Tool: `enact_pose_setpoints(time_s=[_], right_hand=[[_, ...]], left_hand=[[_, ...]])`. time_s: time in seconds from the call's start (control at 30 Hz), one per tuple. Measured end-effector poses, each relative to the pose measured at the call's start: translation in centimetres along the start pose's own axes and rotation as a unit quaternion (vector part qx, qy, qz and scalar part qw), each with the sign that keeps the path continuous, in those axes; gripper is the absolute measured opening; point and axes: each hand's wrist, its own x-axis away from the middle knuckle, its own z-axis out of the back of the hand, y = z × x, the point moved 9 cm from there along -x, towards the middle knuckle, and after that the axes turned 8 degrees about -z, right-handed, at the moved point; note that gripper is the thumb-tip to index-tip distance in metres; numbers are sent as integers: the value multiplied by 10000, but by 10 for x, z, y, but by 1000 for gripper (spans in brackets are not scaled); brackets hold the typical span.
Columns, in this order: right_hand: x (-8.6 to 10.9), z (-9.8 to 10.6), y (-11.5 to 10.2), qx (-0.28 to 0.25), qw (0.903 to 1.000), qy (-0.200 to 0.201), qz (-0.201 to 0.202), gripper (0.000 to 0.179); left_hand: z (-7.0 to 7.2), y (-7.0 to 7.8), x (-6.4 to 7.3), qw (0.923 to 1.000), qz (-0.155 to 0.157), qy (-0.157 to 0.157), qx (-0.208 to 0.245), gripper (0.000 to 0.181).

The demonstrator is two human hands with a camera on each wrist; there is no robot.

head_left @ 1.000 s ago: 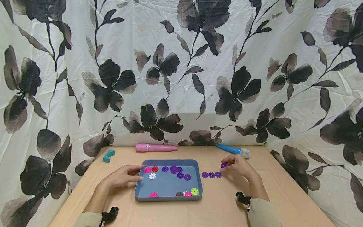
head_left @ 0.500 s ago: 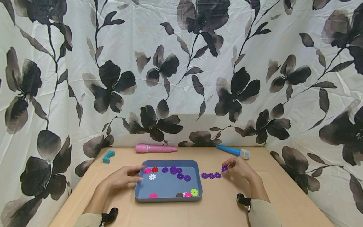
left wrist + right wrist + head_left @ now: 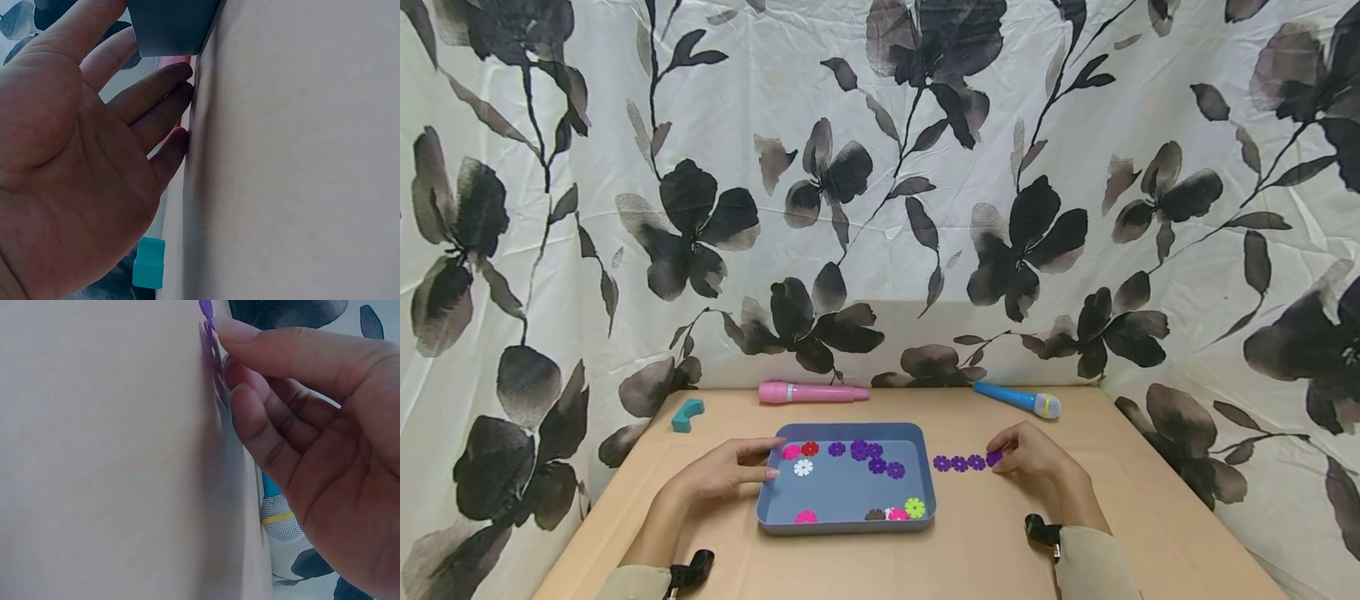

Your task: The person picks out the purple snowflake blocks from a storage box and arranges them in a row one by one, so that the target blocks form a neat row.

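Note:
In the head view my left hand touches the left side of a shallow blue-grey tray, thumb and index finger at its rim. The left wrist view shows its fingers mostly straight beside the tray's wall. My right hand pinches a purple flower-shaped disc between thumb and fingers, low over the table at the right end of a row of purple discs. Fingertips partly cover the held disc; whether it touches the row I cannot tell. Several more purple discs lie in the tray.
The tray also holds a white disc, a red disc, a lime-green disc, and pink and brown ones. Behind stand off a pink toy microphone and a blue microphone. A teal block sits back left.
My right hand has lowered the pinched purple disc toward the table and the right end of the row. My left hand and the tray have stayed in place.

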Motion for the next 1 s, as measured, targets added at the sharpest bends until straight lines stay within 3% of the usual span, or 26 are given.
enact_pose_setpoints(time_s=[0.63, 0.77, 1.0], right_hand=[[-1, -3, -1, 104, 9999, 40, -82, 26], [-5, -3, -14, 256, 9995, 193, -57, 27], [-12, -3, -58, 94, 9956, 892, 256, 27]], left_hand=[[0, 0, 0, 10000, -53, 14, 28, 59], [1, 0, 0, 10000, -32, 16, 7, 60], [1, 1, -1, 9999, -82, -32, 124, 59]])
